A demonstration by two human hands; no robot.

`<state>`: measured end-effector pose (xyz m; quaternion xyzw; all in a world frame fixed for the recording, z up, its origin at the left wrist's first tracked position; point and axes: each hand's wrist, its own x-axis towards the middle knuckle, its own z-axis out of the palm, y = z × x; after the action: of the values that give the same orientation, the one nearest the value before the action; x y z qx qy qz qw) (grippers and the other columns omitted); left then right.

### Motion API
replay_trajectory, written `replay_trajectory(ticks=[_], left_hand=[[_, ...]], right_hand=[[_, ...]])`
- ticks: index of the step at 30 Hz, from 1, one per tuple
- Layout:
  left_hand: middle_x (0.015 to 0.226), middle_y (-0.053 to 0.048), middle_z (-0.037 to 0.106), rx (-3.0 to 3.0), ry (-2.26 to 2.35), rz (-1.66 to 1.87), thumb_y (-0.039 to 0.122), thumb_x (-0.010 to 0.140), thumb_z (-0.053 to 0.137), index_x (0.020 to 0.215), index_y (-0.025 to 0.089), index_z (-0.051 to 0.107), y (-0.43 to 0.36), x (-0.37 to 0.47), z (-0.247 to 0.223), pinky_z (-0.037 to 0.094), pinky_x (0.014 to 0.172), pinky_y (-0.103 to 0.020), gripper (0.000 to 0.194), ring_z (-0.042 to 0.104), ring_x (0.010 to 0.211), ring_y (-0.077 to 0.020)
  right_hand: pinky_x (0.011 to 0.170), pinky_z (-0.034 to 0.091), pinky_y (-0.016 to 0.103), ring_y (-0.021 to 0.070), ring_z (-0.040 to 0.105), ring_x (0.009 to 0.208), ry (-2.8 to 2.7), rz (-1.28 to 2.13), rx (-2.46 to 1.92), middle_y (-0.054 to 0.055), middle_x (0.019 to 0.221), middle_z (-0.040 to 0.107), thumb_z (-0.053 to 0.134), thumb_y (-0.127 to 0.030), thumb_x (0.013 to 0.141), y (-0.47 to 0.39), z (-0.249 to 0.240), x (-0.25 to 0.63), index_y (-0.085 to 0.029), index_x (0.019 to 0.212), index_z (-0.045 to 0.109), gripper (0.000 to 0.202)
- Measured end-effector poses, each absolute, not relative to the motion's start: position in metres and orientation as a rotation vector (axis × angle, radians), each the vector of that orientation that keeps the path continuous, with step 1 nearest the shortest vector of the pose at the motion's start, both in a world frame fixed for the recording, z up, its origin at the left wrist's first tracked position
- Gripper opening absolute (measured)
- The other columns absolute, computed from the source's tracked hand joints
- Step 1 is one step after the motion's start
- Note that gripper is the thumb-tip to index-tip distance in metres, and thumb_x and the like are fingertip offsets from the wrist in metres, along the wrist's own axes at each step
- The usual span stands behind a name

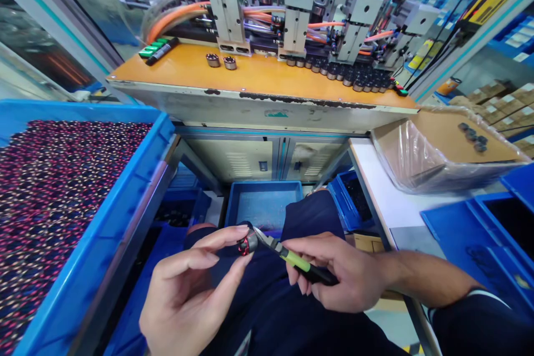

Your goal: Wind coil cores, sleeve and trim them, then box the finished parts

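Between the fingertips and thumb of my left hand [196, 283] is a small round motor stator [249, 242], dark-rimmed with red wire windings. My right hand [340, 270] is wrapped round a pair of cutting pliers [300, 264] with green and black handles. The pliers' metal jaws point left and reach the upper right edge of the stator. Whether the jaws are closed on a wire is too small to tell. Both hands are over my lap.
A blue crate [125, 183] full of wound stators stands at left. Ahead, machinery rises from an orange bench [175, 75] bearing more stators and markers. A blue bin [267, 200] sits low in front. At right is a plastic-lined carton [438, 139] with several dark parts on it.
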<state>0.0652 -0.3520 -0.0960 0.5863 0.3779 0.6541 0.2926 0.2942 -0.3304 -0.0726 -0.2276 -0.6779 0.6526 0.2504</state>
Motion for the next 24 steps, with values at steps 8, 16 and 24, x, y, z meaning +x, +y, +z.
replay_trajectory(ticks=[8, 16, 24], left_hand=[[0.104, -0.001, 0.077, 1.547, 1.030, 1.725, -0.012, 0.068, 0.071, 0.101, 0.023, 0.055, -0.3521, 0.0648, -0.0967, 0.066, 0.085, -0.038, 0.051, 0.076, 0.093, -0.0214], [0.102, -0.001, 0.077, 1.521, 1.060, 1.724, -0.009, 0.068, 0.073, 0.101, 0.024, 0.056, -0.3508, 0.0662, -0.0949, 0.066, 0.084, -0.038, 0.049, 0.076, 0.092, -0.0220], [0.101, 0.000, 0.077, 1.501, 1.053, 1.706, -0.009, 0.068, 0.073, 0.100, 0.024, 0.056, -0.3519, 0.0662, -0.0941, 0.065, 0.085, -0.035, 0.049, 0.076, 0.093, -0.0204]], right_hand=[[0.066, 0.051, 0.019, 0.0067, 0.056, 0.072, -1.874, 1.771, -0.649, 0.004, 0.094, 0.058, 0.055, -0.003, 0.070, -0.3293, -0.0756, 0.2969, -0.015, 0.122, 0.058, 0.054], [0.069, 0.053, 0.020, 0.0074, 0.058, 0.075, -1.873, 1.760, -0.647, 0.005, 0.096, 0.059, 0.054, -0.004, 0.069, -0.3290, -0.0758, 0.2956, -0.015, 0.124, 0.058, 0.055], [0.058, 0.043, 0.015, 0.0041, 0.047, 0.062, -1.941, 1.744, -0.778, -0.001, 0.084, 0.055, 0.054, -0.001, 0.069, -0.3283, -0.0748, 0.2964, -0.015, 0.112, 0.061, 0.046]])
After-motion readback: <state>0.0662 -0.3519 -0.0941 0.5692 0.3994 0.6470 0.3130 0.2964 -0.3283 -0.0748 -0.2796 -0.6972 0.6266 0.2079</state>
